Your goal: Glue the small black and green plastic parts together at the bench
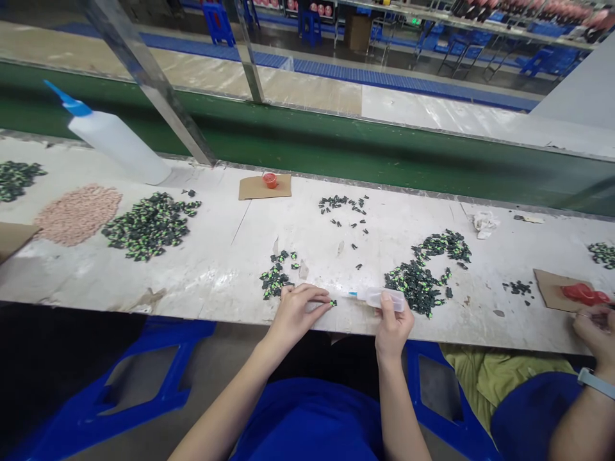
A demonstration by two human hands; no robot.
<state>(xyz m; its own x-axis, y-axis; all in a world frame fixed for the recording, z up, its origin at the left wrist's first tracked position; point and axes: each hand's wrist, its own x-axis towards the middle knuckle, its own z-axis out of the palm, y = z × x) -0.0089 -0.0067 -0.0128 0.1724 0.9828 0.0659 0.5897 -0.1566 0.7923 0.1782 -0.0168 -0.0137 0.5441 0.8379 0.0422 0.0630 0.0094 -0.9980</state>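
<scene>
My left hand (302, 308) rests at the table's front edge, thumb and fingertips closed on a small black-and-green part (333, 303). In my right hand (394, 328) is a small translucent glue bottle (384, 298), tipped on its side with its blue nozzle pointing left, a short gap from that part. A little heap of black-and-green parts (275, 280) lies just beyond my left hand. Past my right hand spreads a larger pile of similar parts (416, 285). Loose small black pieces (336, 203) are scattered farther back on the white table (230, 269).
At the left stand a big white bottle (122, 144) with a blue tip, a pink heap (79, 214) and a dark-green pile (147, 224). A red cup (270, 180) sits on cardboard (250, 188). At right, a co-worker's hand (598, 330) is near red items (579, 293).
</scene>
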